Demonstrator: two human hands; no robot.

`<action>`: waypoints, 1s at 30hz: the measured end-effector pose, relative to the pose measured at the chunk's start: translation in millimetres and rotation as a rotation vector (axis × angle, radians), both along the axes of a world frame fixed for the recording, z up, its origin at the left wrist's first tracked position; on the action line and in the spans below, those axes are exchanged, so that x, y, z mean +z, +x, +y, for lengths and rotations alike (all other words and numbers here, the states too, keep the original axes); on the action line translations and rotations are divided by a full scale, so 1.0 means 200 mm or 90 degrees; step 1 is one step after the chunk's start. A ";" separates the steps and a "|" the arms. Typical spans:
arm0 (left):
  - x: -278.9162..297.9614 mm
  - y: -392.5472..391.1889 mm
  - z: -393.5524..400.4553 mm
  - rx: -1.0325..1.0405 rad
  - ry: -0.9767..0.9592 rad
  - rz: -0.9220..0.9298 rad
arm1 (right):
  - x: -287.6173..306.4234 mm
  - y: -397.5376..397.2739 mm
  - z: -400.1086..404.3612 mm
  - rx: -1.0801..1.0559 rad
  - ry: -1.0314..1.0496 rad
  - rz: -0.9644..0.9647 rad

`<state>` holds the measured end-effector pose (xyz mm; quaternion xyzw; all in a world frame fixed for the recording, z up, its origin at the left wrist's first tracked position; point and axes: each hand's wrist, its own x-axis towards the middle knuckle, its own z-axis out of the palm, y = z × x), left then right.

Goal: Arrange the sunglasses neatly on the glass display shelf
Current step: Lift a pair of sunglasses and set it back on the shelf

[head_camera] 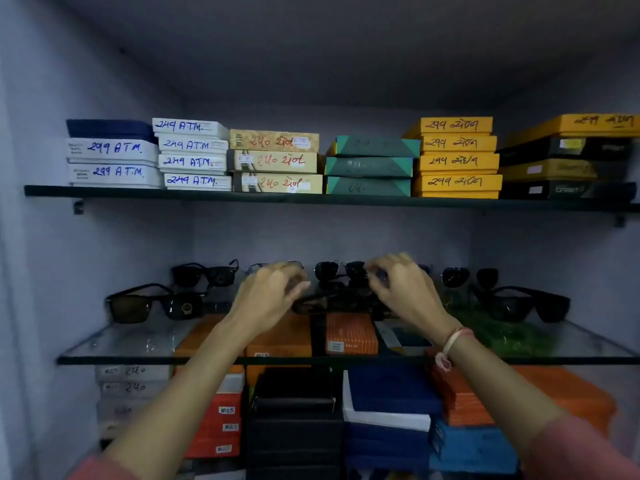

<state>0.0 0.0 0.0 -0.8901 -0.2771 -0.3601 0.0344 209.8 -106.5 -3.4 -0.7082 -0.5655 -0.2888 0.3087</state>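
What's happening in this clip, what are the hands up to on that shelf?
A person is arranging sunglasses on the glass display shelf. The left hand and right hand reach in together at the dark pair in the middle front, each at one end; the grip itself is blurred. Other pairs already sit on the shelf: a brown-lensed pair at front left, a black pair at front right, and more along the back row. Stacked boxes fill the shelf above.

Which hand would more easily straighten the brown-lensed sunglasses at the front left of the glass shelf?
Probably the left hand: it is nearer the brown-lensed sunglasses, with bare glass shelf between. The right hand would have to cross over it.
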 end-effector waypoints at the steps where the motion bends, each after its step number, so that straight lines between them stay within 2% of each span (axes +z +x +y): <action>1: -0.01 0.03 0.02 0.007 -0.047 0.032 | 0.00 0.04 0.03 0.005 -0.027 0.040; 4: -0.02 0.09 0.04 0.023 -0.119 0.108 | 0.02 0.10 0.09 0.013 -0.124 0.080; 6: -0.02 0.14 0.07 0.038 -0.123 0.135 | 0.04 0.11 0.15 0.020 -0.176 0.087; 10: -0.02 0.18 0.13 0.087 -0.047 0.140 | 0.05 0.12 0.24 0.065 -0.286 0.123; 17: 0.00 0.08 0.24 0.109 -0.040 0.065 | 0.08 0.07 0.26 0.176 -0.212 0.216; 23: 0.11 -0.09 0.25 0.140 -0.043 0.002 | 0.18 -0.09 0.26 0.186 -0.147 0.197; 30: 0.18 -0.26 0.33 0.194 -0.182 -0.100 | 0.22 -0.27 0.31 0.161 -0.098 0.201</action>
